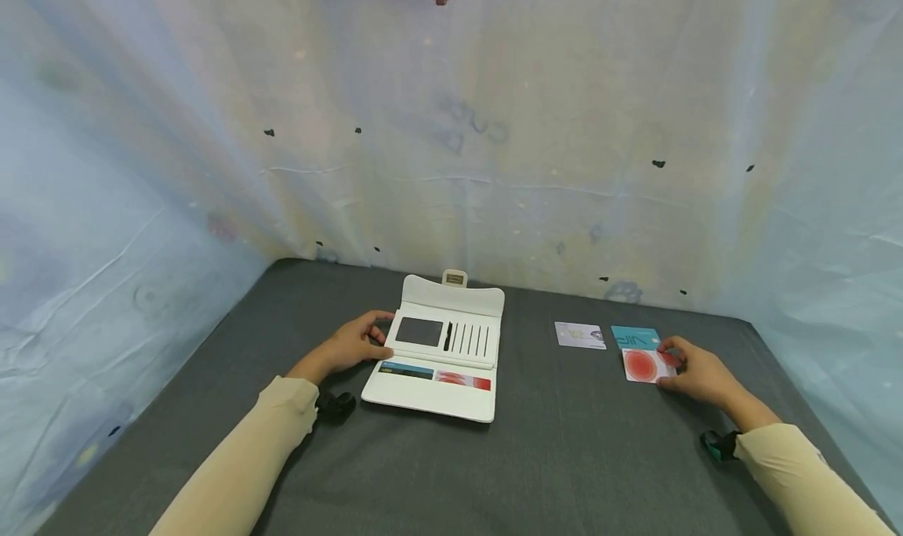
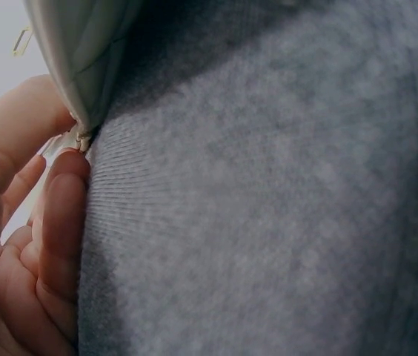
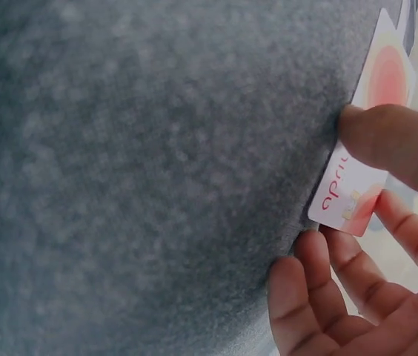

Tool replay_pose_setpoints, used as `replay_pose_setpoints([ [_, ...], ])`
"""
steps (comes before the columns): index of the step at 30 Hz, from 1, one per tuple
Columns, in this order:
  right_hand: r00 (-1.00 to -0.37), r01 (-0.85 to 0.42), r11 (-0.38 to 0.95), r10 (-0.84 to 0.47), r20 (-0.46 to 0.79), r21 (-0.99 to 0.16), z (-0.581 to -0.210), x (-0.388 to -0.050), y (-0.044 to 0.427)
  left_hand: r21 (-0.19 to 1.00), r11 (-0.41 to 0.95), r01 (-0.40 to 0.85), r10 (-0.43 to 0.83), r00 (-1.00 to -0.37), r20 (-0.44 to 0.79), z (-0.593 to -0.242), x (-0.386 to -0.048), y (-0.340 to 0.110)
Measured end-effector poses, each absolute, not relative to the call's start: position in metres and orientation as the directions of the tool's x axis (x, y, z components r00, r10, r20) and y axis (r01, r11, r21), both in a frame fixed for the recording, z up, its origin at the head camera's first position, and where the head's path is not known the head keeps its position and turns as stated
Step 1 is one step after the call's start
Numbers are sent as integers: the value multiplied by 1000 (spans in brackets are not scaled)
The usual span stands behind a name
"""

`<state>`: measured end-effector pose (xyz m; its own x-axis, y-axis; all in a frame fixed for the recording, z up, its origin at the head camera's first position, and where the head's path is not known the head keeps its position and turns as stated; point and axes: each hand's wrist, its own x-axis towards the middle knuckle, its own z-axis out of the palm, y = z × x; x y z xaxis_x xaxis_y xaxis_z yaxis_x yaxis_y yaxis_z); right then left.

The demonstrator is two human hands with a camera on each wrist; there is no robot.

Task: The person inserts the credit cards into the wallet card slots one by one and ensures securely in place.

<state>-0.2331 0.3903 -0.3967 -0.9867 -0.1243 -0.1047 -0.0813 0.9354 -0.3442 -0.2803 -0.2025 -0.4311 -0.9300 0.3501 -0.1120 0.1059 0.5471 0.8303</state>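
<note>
A white wallet (image 1: 444, 399) lies unfolded on the dark cloth, with a window, a row of slots and two cards along its lower flap, one blue and black (image 1: 406, 371), one red and white (image 1: 462, 380). My left hand (image 1: 350, 343) holds the wallet's left edge, thumb and fingers at the fold; the left wrist view shows this hand (image 2: 27, 222) close up. On the right, my right hand (image 1: 701, 373) grips a white card with a red circle (image 1: 640, 366) by its edges. In the right wrist view the card (image 3: 335, 189) sits between thumb and fingers, near the cloth.
A teal card (image 1: 635, 337) lies just behind the red-circle card, partly covered by it. To its left is a pale lilac card (image 1: 580, 335) on the dark cloth (image 1: 536, 458). A patterned pale curtain (image 1: 494, 128) hangs behind and at both sides.
</note>
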Motion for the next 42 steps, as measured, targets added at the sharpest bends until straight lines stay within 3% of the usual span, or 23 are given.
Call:
replay_pose_setpoints([
  [9, -991, -40, 919, -86, -101, -392, -388, -231, 392, 832, 546, 101, 346, -931, -114, -435, -283, -203],
  [30, -990, 70, 773, -24, -139, -631, -380, -224, 391, 829, 552, 88, 337, -933, -125, -431, -281, -202],
  [42, -997, 26, 703, -35, -71, -711, -368, -224, 362, 825, 559, 85, 330, -935, -127, -429, -280, -201],
])
